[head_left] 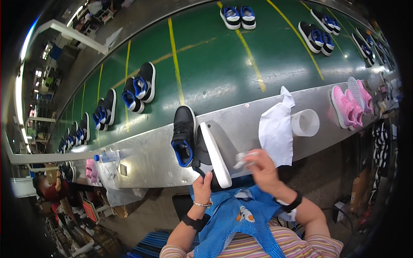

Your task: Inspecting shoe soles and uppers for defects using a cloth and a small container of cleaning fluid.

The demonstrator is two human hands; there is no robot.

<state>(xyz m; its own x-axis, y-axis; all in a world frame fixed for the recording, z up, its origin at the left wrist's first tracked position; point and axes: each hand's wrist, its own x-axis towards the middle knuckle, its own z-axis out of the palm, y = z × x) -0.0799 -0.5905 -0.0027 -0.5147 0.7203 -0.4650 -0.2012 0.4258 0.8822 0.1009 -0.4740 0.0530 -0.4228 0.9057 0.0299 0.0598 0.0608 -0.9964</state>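
My left hand [202, 188] grips the heel end of a black shoe with a white sole [213, 154], held on its side against the steel ledge [150, 155]. A second black shoe with blue lining [183, 134] stands upright just left of it on the ledge. My right hand [260, 165] holds a small crumpled white cloth [241, 158] close to the white sole. A larger white rag [276, 131] lies on the ledge behind my right hand.
A white round cup [306, 122] and a pair of pink shoes [349, 105] sit on the ledge to the right. Several pairs of black-and-blue shoes [140, 87] ride the green conveyor belt [215, 64]. A water bottle [107, 156] lies at left.
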